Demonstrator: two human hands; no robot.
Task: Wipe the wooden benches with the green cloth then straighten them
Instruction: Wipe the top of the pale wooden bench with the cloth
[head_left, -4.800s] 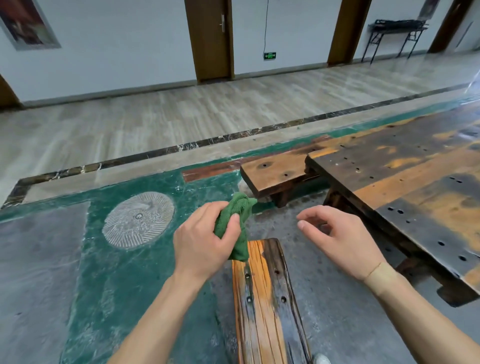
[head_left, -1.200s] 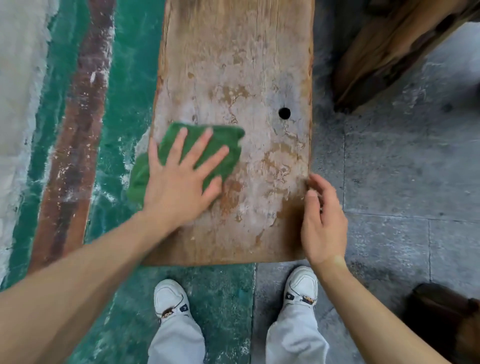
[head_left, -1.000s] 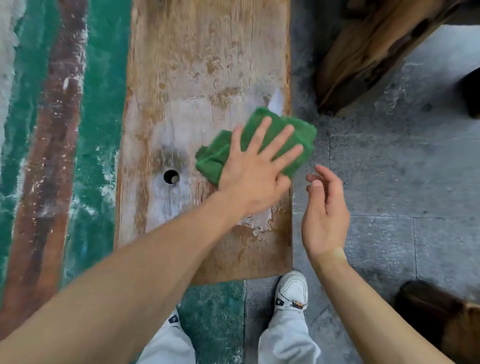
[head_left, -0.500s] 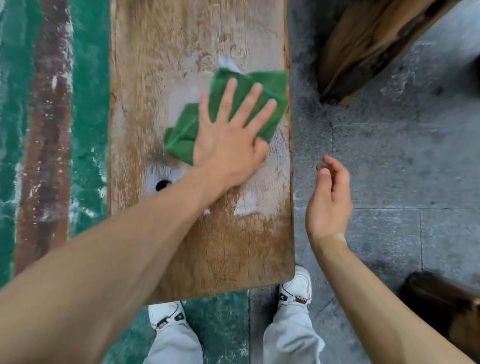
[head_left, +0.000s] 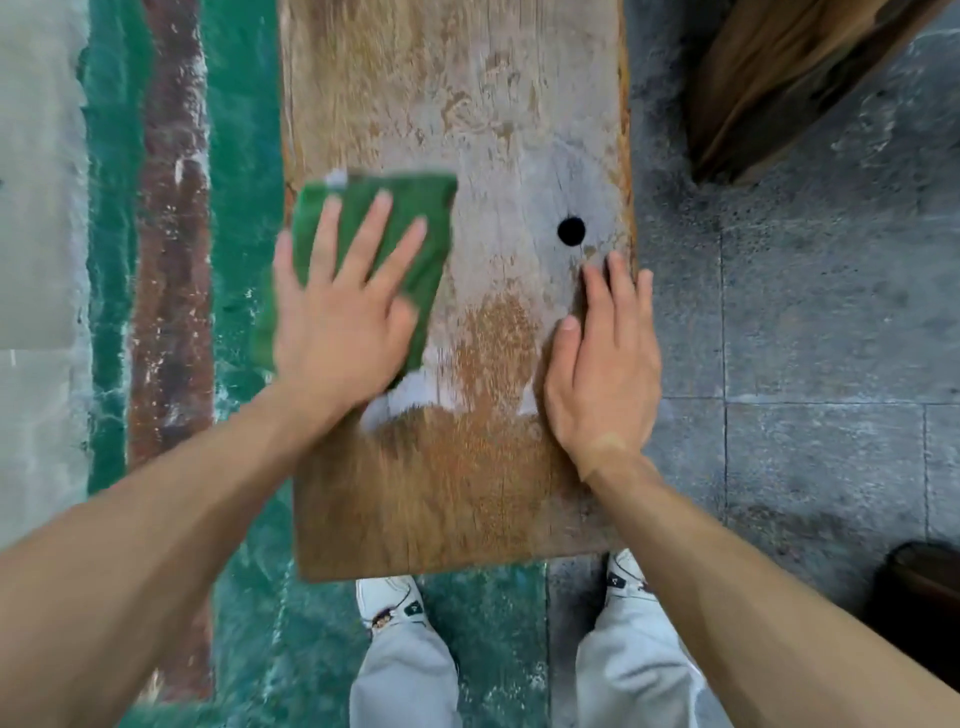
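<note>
Head view: green cloth (head_left: 410, 208) under left hand (head_left: 337, 322).

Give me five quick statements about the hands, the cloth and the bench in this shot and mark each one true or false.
1. The left hand presses the green cloth flat with spread fingers. True.
2. The cloth lies at the bench's right edge. False: it is at the left edge of the wooden bench, partly hanging over it.
3. The right hand rests flat on the bench near its right edge. True.
4. The round hole is covered by the cloth. False: it is bare, just beyond the right hand's fingertips.
5. The right hand holds a second cloth. False: it holds nothing.
</note>
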